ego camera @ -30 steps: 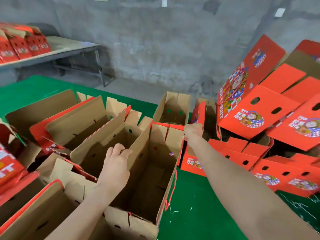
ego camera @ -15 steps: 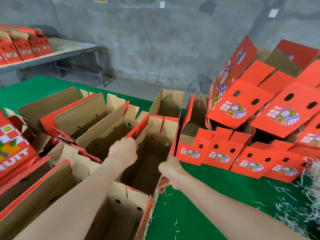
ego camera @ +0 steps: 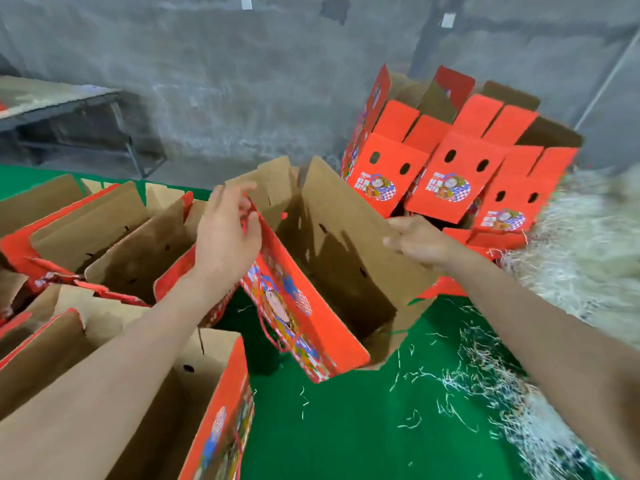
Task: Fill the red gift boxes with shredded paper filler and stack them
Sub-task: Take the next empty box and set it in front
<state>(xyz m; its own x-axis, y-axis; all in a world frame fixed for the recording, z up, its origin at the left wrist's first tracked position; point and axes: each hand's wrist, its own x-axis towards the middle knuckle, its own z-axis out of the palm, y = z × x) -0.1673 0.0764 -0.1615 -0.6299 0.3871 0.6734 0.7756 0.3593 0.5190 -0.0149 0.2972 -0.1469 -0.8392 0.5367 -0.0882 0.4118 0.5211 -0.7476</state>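
The open red box (ego camera: 332,258) is held tilted between the two grips. Its right wall is pinched by the right grip (ego camera: 419,244). The left grip (ego camera: 225,233) is laid open against its left rim.

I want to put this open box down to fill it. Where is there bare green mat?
The green mat is barest in front, between the near box and the scattered shreds. Crowded: open boxes on the left, stacked red boxes behind, shredded paper heap on the right.
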